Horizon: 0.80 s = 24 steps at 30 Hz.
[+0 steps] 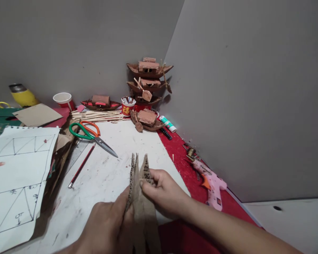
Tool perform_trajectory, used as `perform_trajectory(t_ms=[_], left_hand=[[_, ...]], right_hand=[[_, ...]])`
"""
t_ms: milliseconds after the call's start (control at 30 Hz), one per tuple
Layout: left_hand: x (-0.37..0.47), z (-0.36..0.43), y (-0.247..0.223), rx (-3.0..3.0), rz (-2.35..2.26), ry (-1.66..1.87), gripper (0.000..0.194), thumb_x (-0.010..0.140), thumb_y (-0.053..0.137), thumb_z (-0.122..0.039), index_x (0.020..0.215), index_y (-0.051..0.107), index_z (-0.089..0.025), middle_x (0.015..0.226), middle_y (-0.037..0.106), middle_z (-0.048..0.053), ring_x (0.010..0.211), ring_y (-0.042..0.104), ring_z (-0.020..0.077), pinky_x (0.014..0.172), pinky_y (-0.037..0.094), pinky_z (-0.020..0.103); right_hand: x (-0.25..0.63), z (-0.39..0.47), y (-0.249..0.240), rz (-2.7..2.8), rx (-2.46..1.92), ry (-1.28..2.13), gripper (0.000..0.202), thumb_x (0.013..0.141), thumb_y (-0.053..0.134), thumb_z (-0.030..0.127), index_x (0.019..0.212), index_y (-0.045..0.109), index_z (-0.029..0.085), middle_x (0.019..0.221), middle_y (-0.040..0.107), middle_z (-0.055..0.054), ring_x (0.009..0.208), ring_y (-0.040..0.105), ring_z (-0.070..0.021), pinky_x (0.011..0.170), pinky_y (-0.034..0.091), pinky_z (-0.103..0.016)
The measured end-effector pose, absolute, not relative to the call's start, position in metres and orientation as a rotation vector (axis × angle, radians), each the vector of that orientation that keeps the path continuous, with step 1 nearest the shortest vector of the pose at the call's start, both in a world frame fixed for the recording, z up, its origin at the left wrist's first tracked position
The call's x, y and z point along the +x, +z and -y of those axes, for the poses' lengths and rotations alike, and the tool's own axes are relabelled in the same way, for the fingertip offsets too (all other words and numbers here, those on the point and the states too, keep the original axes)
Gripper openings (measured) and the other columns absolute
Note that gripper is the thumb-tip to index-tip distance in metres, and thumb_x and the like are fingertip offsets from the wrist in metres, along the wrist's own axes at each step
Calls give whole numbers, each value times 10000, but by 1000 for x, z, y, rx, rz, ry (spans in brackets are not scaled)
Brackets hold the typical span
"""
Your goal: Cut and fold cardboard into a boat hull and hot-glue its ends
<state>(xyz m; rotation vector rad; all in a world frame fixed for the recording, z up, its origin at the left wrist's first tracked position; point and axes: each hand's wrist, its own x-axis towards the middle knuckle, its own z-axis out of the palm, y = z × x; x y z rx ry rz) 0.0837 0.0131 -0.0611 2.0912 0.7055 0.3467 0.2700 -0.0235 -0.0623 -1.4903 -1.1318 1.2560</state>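
Brown corrugated cardboard pieces [141,208] stand upright between my two hands, their pointed ends upward. My left hand [106,218] is closed round the left-hand layers, where a fluted edge shows. My right hand [165,192] pinches the right-hand strip, which bears dark printed characters, with the thumb on its near face. The lower ends run out of the picture at the bottom. Ahead of the hands lie green-and-orange-handled scissors [103,143], blades partly apart or closed, I cannot tell. A dark red pencil [82,165] rests to the left.
Paper with drawn truss lines [18,176] covers a cardboard pile at left. Model boats [148,68] are stacked at the back, beside a paper cup [128,106] and thin sticks [98,115]. A pink glue gun [210,183] and glue stick [168,124] lie at right along the wall.
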Motion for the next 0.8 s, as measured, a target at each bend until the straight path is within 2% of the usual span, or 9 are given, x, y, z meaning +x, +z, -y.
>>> perform_trajectory(t_ms=[133,267,333,467,567,700,800], left_hand=[[86,-20,-45,2090,-784,457,249,944,333,-297,1030,560,-241,671,665,-34,533,594,118,504,430,199],[85,-25,-46,2128,-812,513,229,940,347,-286,829,538,-225,608,610,-33,506,551,121,513,409,214],[84,-24,-50,2148,-805,501,239,937,349,-285,790,528,-227,600,607,-31,497,549,124,504,398,220],[84,-20,-51,2110,-758,426,223,929,363,-301,912,575,-232,711,687,-14,564,612,142,536,424,225],[87,-21,-44,1871,-806,453,259,916,407,-338,1045,603,-227,831,715,14,675,644,169,625,478,240],[90,-38,-37,1368,-799,440,295,861,527,-357,1074,617,-174,866,707,50,707,639,186,649,510,268],[85,-57,-35,1280,-787,386,275,845,561,-353,1006,630,-140,808,694,47,683,623,169,641,492,262]], right_hand=[[277,24,-53,1057,-1523,1405,126,729,556,301,709,518,183,535,480,68,438,444,-87,446,408,-205],[279,28,-52,1089,-1571,1478,128,717,566,280,664,492,189,492,412,90,380,355,-59,379,308,-172],[276,30,-55,1068,-1521,1511,126,724,569,271,665,501,183,511,436,82,396,335,-52,393,263,-173],[267,31,-62,1044,-1413,1452,115,735,581,238,665,519,170,545,460,70,457,370,-54,437,266,-177],[266,30,-66,1009,-1438,1419,103,738,587,242,695,538,163,525,472,75,428,399,-54,419,301,-169],[276,28,-64,907,-1503,1395,226,765,600,382,724,513,177,427,507,82,308,432,-77,328,346,-176],[286,29,-56,971,-1519,1576,340,754,617,489,719,501,172,477,606,18,350,535,-110,335,363,-173]])
